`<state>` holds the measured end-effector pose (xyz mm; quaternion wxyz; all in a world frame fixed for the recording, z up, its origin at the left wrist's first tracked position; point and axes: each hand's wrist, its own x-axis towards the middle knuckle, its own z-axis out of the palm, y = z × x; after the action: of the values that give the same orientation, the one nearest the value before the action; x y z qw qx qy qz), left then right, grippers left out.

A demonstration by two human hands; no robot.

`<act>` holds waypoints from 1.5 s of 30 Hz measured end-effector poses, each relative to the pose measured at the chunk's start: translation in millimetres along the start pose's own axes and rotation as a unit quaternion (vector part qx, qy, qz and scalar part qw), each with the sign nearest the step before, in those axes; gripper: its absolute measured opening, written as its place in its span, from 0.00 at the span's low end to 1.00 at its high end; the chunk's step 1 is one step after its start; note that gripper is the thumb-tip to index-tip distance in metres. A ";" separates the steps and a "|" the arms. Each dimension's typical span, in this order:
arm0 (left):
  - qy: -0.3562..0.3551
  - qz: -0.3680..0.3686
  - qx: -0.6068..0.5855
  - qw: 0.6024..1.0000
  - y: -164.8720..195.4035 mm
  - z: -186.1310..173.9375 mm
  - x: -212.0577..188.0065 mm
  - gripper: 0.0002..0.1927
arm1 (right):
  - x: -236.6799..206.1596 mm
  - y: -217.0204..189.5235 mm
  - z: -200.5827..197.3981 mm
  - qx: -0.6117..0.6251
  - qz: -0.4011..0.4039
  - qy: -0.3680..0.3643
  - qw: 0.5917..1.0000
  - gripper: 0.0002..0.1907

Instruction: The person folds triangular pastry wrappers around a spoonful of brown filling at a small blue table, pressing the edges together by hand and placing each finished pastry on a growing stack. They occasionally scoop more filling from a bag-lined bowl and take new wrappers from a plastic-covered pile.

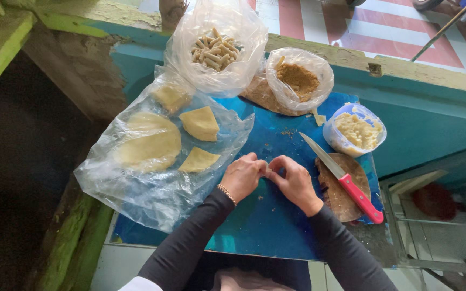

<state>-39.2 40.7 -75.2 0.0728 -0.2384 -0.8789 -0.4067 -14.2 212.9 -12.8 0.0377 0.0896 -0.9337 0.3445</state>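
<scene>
My left hand [242,176] and my right hand [293,180] meet fingertip to fingertip over the blue board [265,221]. Between the fingertips they pinch a small pale piece of dough [268,171], mostly hidden by the fingers. To the left, on a clear plastic sheet [152,188], lie a round flat dough sheet [148,143] and cut dough wedges [200,124]. A knife with a pink handle [346,180] rests on a round wooden disc [336,194], just right of my right hand.
At the back stand a clear bag of rolled dough sticks [216,49], a bag of brown crumbly filling [299,80] and a small bagged tub of pale filling [356,130]. The board sits against a teal ledge [427,116]. A dark drop lies to the left.
</scene>
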 end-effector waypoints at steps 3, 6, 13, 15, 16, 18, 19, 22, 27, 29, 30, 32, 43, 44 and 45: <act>-0.007 -0.025 0.007 1.000 1.3 0.5 7.9 0.03 | -5.7 -3.0 -4.1 -0.105 -0.199 0.033 0.974 0.10; -0.020 -0.056 -0.003 0.998 2.4 -4.1 12.8 0.03 | -4.8 -5.1 -3.7 -0.167 -0.210 0.040 0.963 0.05; -0.024 -0.018 -0.017 0.999 -0.3 -6.7 7.6 0.01 | -3.2 -10.7 -6.8 -0.202 -0.218 0.065 0.953 0.03; 0.000 0.008 -0.007 1.000 -1.4 -2.9 8.7 0.01 | -4.8 -13.7 -7.5 -0.222 -0.234 0.074 0.944 0.02; 0.010 0.022 -0.001 1.000 -1.7 -1.2 9.3 0.01 | -5.5 -15.0 -7.5 -0.213 -0.247 0.079 0.942 0.04; 0.007 0.018 0.028 0.999 -1.7 1.2 11.3 0.02 | -7.0 -16.6 -7.4 -0.194 -0.273 0.086 0.938 0.07; 0.005 0.016 0.041 0.999 -1.2 1.9 11.2 0.03 | -6.9 -16.8 -7.5 -0.197 -0.265 0.077 0.941 0.07; 0.017 0.001 0.048 0.999 0.4 2.0 10.5 0.01 | -4.0 -14.9 -8.0 -0.203 -0.246 0.064 0.946 0.05; 0.025 -0.006 0.012 1.000 -1.9 2.2 10.1 0.03 | 0.4 -10.0 -6.3 -0.235 -0.259 0.093 0.932 0.06; 0.028 -0.010 0.014 0.999 -1.2 4.0 10.1 0.04 | -3.9 -9.7 -4.3 -0.260 -0.259 0.107 0.924 0.10; 0.033 -0.005 0.017 0.999 0.0 4.1 10.4 0.04 | -6.3 -9.8 -3.6 -0.273 -0.260 0.115 0.919 0.13; 0.038 -0.007 0.028 0.999 3.2 -0.6 9.4 0.04 | -13.4 -11.1 -2.3 -0.305 -0.274 0.095 0.907 0.16; 0.150 -0.008 -0.180 0.972 67.4 -105.0 -45.1 0.09 | 13.2 -3.2 5.6 -0.347 -0.234 0.058 0.906 0.30; 0.157 -0.029 -0.190 0.969 66.5 -115.6 -49.6 0.09 | 18.7 -1.8 5.5 -0.337 -0.216 0.048 0.915 0.28; 0.165 -0.050 -0.201 0.964 63.5 -125.9 -54.5 0.09 | 24.4 -1.2 4.9 -0.327 -0.198 0.038 0.923 0.27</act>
<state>30.6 -38.0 33.4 0.1468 -0.1334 -0.7659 -0.6117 -37.9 205.4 -12.6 0.1675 0.2422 -0.9556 0.0090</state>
